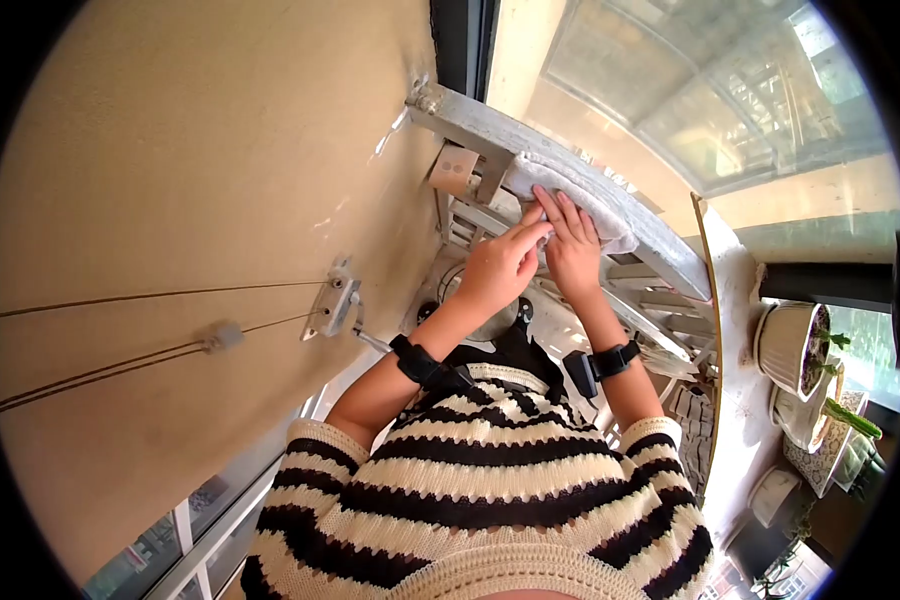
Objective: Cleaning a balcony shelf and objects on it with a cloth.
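A folded white cloth (581,196) lies along the inner edge of a grey, weathered railing (630,206). The fingers of my right hand (572,244) are stretched out flat on the cloth. Close beside it, my left hand (504,264) touches the cloth's lower edge with bent fingers, its fingertips against my right hand. Whether the left fingers pinch the cloth cannot be told. Each forearm wears a black strapped device. Left of the cloth, a small pale box (454,169) sits under the railing near the wall.
A beige wall (195,187) fills the left side, with a metal crank mechanism (334,300) and thin cables on it. At right, potted plants (795,349) stand along a pale ledge (742,360). Window glass lies beyond the railing, and slatted metalwork below it.
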Available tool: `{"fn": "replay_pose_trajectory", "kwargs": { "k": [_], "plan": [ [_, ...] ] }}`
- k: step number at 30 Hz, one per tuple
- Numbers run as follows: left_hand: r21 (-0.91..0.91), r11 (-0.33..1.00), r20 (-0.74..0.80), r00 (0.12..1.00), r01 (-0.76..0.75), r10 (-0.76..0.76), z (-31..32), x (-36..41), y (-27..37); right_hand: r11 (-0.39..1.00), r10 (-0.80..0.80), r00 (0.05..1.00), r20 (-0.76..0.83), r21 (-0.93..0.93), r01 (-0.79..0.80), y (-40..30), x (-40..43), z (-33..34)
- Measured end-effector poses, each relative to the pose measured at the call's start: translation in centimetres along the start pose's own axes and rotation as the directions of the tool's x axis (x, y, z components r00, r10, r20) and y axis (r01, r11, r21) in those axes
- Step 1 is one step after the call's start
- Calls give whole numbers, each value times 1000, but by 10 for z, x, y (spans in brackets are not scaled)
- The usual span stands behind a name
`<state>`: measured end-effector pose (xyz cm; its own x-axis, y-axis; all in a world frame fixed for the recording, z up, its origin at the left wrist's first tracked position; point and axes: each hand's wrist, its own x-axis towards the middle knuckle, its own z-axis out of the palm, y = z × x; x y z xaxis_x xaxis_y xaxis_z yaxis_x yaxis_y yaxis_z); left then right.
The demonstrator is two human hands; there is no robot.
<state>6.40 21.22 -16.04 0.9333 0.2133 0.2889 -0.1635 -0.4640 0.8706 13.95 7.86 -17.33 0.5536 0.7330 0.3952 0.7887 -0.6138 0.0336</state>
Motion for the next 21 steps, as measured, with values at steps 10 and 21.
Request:
{"fn": "replay_pose_trajectory", "kwargs": {
  "k": [10,21],
  "plan": [
    [-192,947,409,856,-257,315,58,9,44,957,275,962,-7,-93,-274,39,-112,-47],
    [-564,781,304,947,267,-104,16,50,11,-668,516,514,685,698,-260,25,-124,-79]
  ]
}}
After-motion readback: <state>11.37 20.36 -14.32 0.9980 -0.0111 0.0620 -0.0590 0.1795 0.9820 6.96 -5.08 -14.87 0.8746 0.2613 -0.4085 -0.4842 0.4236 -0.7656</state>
